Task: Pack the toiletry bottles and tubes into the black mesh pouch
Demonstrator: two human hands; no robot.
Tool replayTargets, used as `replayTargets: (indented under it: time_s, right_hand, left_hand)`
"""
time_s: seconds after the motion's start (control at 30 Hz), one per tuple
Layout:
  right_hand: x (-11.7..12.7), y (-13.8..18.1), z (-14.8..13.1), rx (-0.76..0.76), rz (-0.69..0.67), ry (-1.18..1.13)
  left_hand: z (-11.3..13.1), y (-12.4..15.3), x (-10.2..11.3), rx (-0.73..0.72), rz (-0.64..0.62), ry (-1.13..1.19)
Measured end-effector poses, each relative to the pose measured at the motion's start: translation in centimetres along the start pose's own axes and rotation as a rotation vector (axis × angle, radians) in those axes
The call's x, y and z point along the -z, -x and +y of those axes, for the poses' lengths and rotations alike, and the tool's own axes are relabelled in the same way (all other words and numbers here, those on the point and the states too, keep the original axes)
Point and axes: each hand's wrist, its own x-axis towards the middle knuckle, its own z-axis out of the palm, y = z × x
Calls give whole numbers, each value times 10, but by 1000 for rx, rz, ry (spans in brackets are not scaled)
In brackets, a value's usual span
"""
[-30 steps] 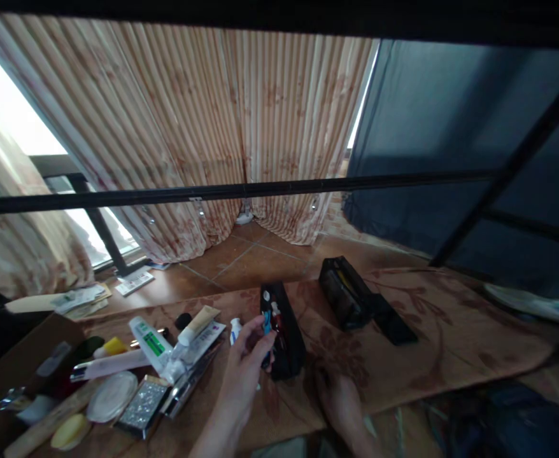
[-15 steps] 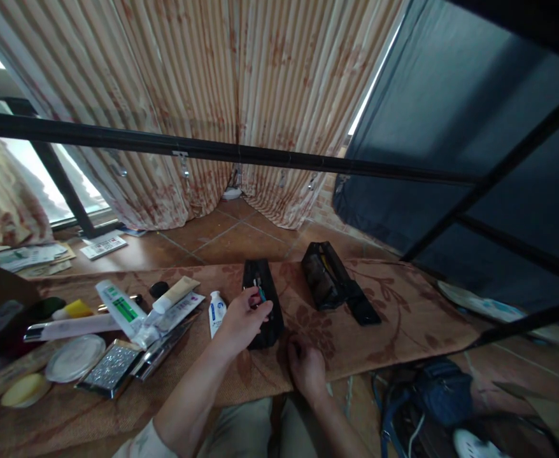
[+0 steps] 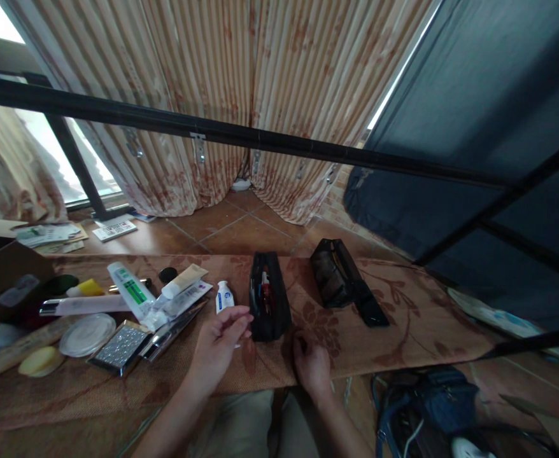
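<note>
Head view: your left hand (image 3: 217, 343) hovers above the counter (image 3: 403, 331) close to its near edge, a little left of the middle. Its fingers are loosely spread and half curled, thumb and forefinger apart, with nothing between them. The fingertips (image 3: 246, 313) sit just beside the near left corner of the open black pouch (image 3: 279, 312), not touching it as far as you can see. That pouch lies lengthwise at the middle of the counter, running from the far edge toward you, mouth upward, with small items (image 3: 265, 294), one of them red, showing inside. Your right hand (image 3: 312, 364) rests knuckles up on the counter at the near edge, just right of the pouch's near end. Its fingers are bent under and shadowed, so you cannot tell whether they hold anything.

A small white bottle (image 3: 223, 297) with a blue label stands just left of the pouch, beyond your left hand. Further left lies a heap of tubes, among them a white tube with a green label (image 3: 134, 298) and a cream tube (image 3: 184, 281). A glittery silver case (image 3: 120, 343) lies nearer the near edge. A second black pouch (image 3: 334, 280) lies open to the right of the first, near the far edge, apart from both hands.
</note>
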Motion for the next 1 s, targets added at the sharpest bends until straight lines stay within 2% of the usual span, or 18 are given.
replayTargets:
  time_s: [0.07,0.17,0.23,0.33,0.47,0.57,0.83,1.0]
  right_hand:
    - [0,0,0,8,6,-2]
    - [0,1,0,15,15,-6]
    - [0,1,0,20,19,-9]
    - [-1,1,2,37,24,-9]
    - [-1,1,5,67,28,14]
    - [-1,1,6,85,43,19]
    - [-2,3,9,78,14,49]
    - [-3,2,13,115,27,74]
  left_hand:
    - [-17,-8,16,-18,104,-38]
    - [-45,-20,34,-74,160,-194]
    - [-60,-25,40,-86,202,-379]
    - [-72,-26,36,-97,224,-654]
    - [-72,-23,23,-141,295,-937]
    - [-71,-23,18,-151,321,-1057]
    - [-69,-24,21,-146,309,-1139]
    - [-68,-17,31,-141,331,-1171]
